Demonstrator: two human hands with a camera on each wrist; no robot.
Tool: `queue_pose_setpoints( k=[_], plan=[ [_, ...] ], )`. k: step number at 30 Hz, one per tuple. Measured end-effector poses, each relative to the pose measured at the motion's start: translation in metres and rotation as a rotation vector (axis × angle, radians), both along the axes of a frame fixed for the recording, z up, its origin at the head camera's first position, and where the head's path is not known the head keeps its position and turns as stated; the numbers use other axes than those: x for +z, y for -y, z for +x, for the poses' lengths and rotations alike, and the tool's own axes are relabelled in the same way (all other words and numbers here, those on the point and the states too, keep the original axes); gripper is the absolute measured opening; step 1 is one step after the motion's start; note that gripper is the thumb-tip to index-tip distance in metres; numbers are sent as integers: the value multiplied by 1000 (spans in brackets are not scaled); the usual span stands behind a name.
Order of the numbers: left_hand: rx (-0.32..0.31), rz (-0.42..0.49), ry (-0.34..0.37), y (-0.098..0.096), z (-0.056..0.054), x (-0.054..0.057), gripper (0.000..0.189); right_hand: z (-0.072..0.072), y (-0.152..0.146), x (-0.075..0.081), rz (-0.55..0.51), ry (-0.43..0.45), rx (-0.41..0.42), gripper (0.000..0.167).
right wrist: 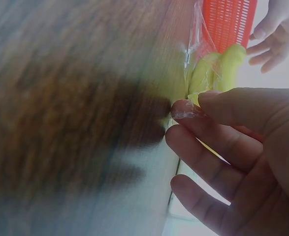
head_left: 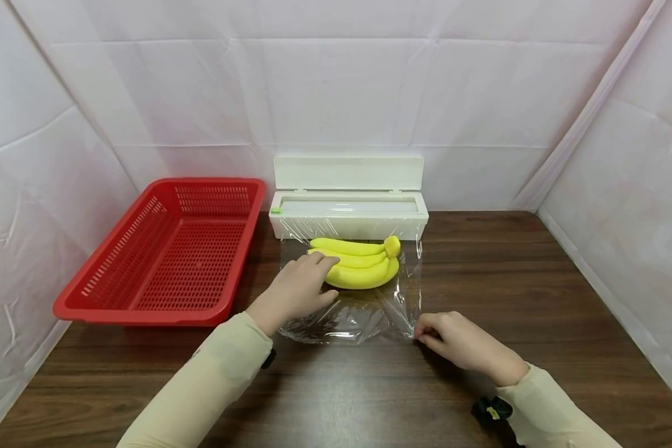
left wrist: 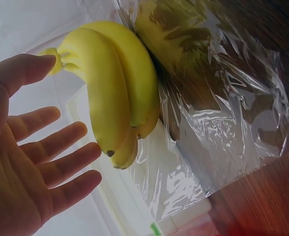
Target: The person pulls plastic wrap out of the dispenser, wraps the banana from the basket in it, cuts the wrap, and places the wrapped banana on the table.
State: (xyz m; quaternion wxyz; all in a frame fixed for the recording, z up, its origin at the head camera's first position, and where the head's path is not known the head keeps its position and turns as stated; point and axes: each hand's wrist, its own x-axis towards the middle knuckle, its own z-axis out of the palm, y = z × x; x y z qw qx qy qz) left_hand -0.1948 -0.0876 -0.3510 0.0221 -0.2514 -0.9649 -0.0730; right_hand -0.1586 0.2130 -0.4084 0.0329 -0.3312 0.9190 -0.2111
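On the brown table [head_left: 481, 267], bananas [head_left: 364, 277] lay on clear wrap [head_left: 350, 323] by a white box [head_left: 349, 195]. The left hand [head_left: 301, 283], fingers spread, was close to them; the right hand [head_left: 459, 339] pinched the wrap's corner.

Bananas [head_left: 358, 275]: yellow, dark tips [left wrist: 110, 153]. Film [head_left: 353, 323]: colourless. Dispenser [head_left: 348, 173]: white, green tab [head_left: 276, 210]. Basket [head_left: 145, 316]: red, slotted pattern. On my remote feed I read the table [head_left: 481, 267] as dark brown, wood-grained; sleeves [head_left: 207, 379], pale cream; curtain [head_left: 336, 93], white.
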Motion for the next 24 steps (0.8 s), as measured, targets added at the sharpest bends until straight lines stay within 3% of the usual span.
queue_pose_setpoints(
  k=[14, 24],
  plan=[
    [29, 23, 1, 9, 8, 1, 56, 0, 0, 1, 0, 19, -13, 13],
    [24, 38, -37, 18, 14, -4, 54, -2, 0, -1, 1, 15, -14, 13]
  ],
)
